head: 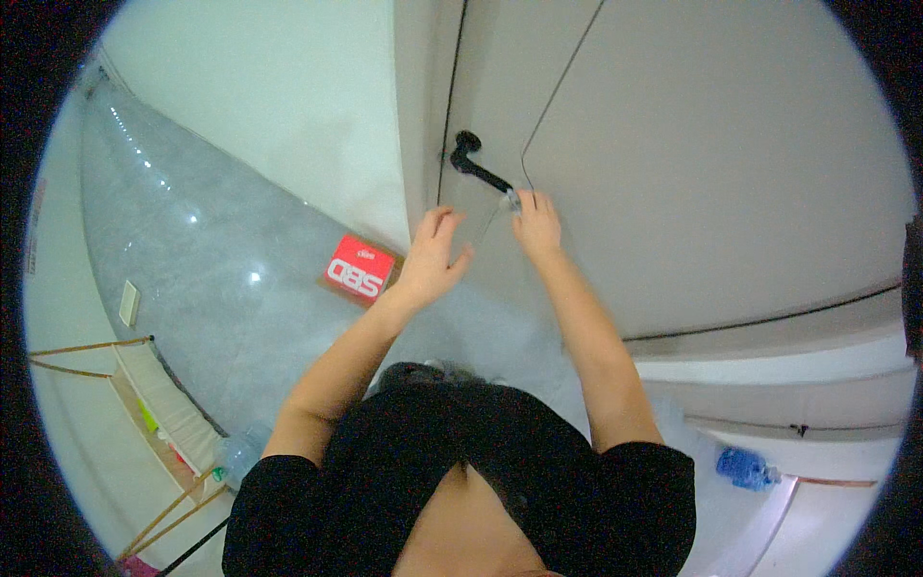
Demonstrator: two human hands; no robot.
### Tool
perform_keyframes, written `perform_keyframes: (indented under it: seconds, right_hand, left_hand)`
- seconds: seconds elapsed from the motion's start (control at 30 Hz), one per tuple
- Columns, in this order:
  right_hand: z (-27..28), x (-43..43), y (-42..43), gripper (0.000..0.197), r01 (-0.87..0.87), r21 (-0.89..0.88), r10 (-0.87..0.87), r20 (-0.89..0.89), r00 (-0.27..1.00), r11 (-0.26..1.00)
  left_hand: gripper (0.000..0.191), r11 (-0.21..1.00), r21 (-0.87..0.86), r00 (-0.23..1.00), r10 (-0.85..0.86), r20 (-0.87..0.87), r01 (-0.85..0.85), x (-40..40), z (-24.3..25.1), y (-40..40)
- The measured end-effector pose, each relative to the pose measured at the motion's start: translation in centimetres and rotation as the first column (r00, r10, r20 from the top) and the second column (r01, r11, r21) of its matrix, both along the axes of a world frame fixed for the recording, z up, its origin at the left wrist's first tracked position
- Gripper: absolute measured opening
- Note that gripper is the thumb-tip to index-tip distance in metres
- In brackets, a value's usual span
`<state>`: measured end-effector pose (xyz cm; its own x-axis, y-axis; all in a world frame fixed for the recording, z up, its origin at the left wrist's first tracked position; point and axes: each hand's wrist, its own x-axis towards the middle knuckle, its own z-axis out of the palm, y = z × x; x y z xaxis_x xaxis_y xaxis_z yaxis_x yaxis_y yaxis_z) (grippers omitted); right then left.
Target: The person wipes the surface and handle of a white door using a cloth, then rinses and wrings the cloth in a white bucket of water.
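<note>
A black lever door handle [483,172] is fixed to a grey door [685,180]. At the handle's free end my right hand [539,225] pinches a small clear item [512,200], perhaps plastic; its exact kind cannot be told. Lower and to the left, my left hand [435,252] is raised with its fingers apart and holds nothing that shows. A thin line, perhaps clear tape or thread, seems to run between the two hands. Another thin dark line runs from the top of the view down the door to my right hand.
A red and brown box [359,270] with white lettering rests on the grey floor [245,238], by the white wall [288,86]. A wood-framed fabric rack [169,411] and a large clear bottle [241,454] are at lower left. A blue water jug [744,467] lies at lower right.
</note>
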<state>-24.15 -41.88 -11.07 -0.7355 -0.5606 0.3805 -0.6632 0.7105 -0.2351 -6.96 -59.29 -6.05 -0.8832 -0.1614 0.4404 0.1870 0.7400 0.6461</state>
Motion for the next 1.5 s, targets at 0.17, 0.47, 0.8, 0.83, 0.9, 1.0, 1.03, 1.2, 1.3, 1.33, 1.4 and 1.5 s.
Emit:
perform_keyframes:
  seconds: [0.17, 0.47, 0.8, 0.83, 0.9, 1.0, 1.03, 1.2, 1.3, 1.33, 1.4, 1.5]
  right_hand:
    - [7.1, -0.5, -2.4, 0.052, -0.045, -0.233, 0.045, -0.002, 0.999, 0.972]
    - [38.0, -4.3, -21.0, 0.061, -0.503, -0.513, -0.07, -0.745, 0.663, 0.696]
    - [30.2, -4.0, -24.9, 0.058, -0.262, -0.573, -0.275, -0.683, 0.677, 0.777]
    - [27.9, -4.4, -25.2, 0.058, -0.254, -0.572, -0.274, -0.676, 0.684, 0.78]
    - [22.9, -4.9, -25.8, 0.069, -0.251, -0.688, -0.241, -0.534, 0.81, 0.681]
    - [16.8, -4.8, -25.7, 0.076, -0.268, -0.719, -0.161, -0.467, 0.869, 0.641]
    - [14.9, -4.1, -25.9, 0.076, -0.262, -0.721, -0.156, -0.457, 0.876, 0.642]
    - [5.5, -1.7, -26.7, 0.087, 0.06, -0.816, -0.199, -0.069, 0.977, 0.576]
    - [2.8, 1.6, -27.5, 0.09, 0.232, -0.847, -0.165, 0.172, 0.971, 0.479]
    - [1.0, 0.5, -27.4, 0.089, 0.239, -0.868, -0.172, 0.181, 0.968, 0.435]
    - [-2.8, -0.2, -27.3, 0.086, 0.288, -0.847, -0.226, 0.204, 0.953, 0.448]
    - [-6.5, -0.2, -27.4, 0.082, 0.366, -0.804, -0.259, 0.27, 0.927, 0.469]
  left_hand:
    - [0.052, 0.999, 0.038, 1.0, 0.001, 0.004, -0.002, -1.1, -0.2, -0.2]
    - [0.054, 0.995, 0.013, 0.978, 0.103, -0.18, -0.103, -0.5, 6.4, -5.2]
    - [0.052, 0.967, 0.068, 0.962, 0.251, -0.112, -0.244, 2.8, 4.4, -8.9]
    - [0.052, 0.965, 0.075, 0.961, 0.258, -0.096, -0.251, 3.0, 4.0, -9.0]
    - [0.051, 0.962, 0.078, 0.962, 0.265, -0.065, -0.26, 3.2, 3.0, -9.1]
    - [0.051, 0.954, 0.077, 0.957, 0.291, -0.013, -0.289, 3.5, 2.0, -9.4]
    - [0.052, 0.948, 0.073, 0.951, 0.31, 0.01, -0.31, 3.8, 1.7, -9.7]
    - [0.052, 0.942, 0.053, 0.943, 0.331, 0.018, -0.332, 4.1, 0.2, -10.7]
    - [0.052, 0.919, 0.068, 0.922, 0.384, 0.051, -0.387, 5.4, -0.2, -11.4]
    - [0.052, 0.913, 0.078, 0.916, 0.396, 0.067, -0.401, 5.3, -0.1, -11.4]
    - [0.052, 0.914, 0.066, 0.915, 0.395, 0.086, -0.401, 5.3, -0.4, -11.8]
    - [0.052, 0.908, 0.048, 0.904, 0.409, 0.124, -0.417, 5.4, -1.2, -12.2]
